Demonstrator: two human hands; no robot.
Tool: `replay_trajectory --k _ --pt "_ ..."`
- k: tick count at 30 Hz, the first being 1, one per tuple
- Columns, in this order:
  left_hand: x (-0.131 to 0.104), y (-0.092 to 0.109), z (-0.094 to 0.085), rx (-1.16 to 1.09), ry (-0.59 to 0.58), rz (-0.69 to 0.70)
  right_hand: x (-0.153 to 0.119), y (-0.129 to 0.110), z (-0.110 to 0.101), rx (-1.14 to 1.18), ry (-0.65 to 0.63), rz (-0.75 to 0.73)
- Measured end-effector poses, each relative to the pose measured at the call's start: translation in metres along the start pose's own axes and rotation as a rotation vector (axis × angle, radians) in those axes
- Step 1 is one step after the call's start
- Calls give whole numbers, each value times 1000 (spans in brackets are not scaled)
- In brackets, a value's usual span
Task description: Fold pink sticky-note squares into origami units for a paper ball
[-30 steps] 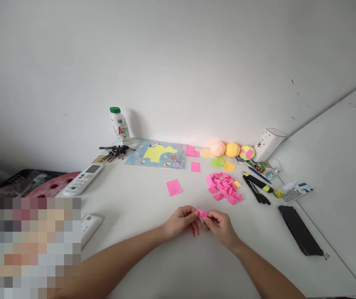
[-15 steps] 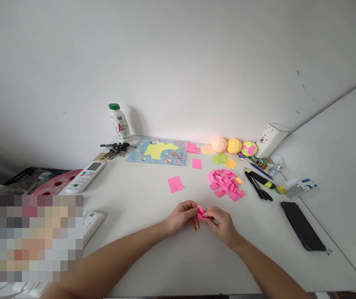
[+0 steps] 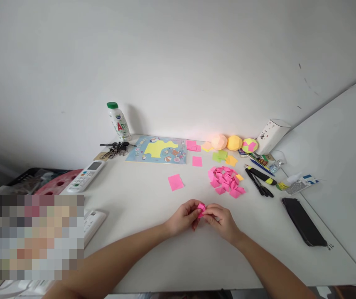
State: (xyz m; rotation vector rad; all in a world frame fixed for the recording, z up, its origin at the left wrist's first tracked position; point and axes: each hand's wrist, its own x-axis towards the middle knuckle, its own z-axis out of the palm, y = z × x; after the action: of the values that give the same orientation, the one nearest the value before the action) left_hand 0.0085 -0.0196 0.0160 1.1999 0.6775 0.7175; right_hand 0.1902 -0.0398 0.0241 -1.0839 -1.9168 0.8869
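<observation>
A small folded piece of pink paper [image 3: 201, 209] is pinched between my two hands above the front middle of the table. My left hand [image 3: 184, 217] grips its left side, thumb on top. Thumb and fingers of my right hand [image 3: 222, 220] close on its right edge, hiding part of it. Beyond my hands lies a flat pink paper square [image 3: 175, 182]. To the right of that, a heap of folded pink paper pieces [image 3: 226, 181] sits on the table. A second pink square [image 3: 197, 161] lies farther back.
Paper balls [image 3: 234, 143] line the wall. Scissors [image 3: 260, 185], a cutter [image 3: 261, 175] and a black pouch [image 3: 304, 222] lie at the right. A blue puzzle sheet [image 3: 131, 156], keys [image 3: 117, 148], a bottle [image 3: 120, 122] and a remote control [image 3: 86, 177] are at the left.
The pink piece has turned in my fingers and shows a wider folded face. My right thumb and fingers have shifted slightly along its edge. The whole view has tilted a little.
</observation>
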Motion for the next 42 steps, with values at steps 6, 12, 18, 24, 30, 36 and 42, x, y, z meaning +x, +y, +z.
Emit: replay_trajectory --k 6,12,18,24,30,36,42 --pt "-6 7 2 18 -90 3 2 -9 0 245 22 234" --pt "-9 10 3 29 -124 14 3 -12 0 310 35 327" --pt "-10 9 4 21 -142 29 1 -9 3 335 50 327" --pt "-7 8 5 36 -66 -2 0 -12 3 365 55 331" --pt "-6 3 4 28 -44 7 -1 -8 5 497 29 317" --pt "-7 -1 3 141 -89 53 -5 -1 14 453 11 310" --pt "-8 0 3 246 -112 103 -5 -5 14 372 27 295"
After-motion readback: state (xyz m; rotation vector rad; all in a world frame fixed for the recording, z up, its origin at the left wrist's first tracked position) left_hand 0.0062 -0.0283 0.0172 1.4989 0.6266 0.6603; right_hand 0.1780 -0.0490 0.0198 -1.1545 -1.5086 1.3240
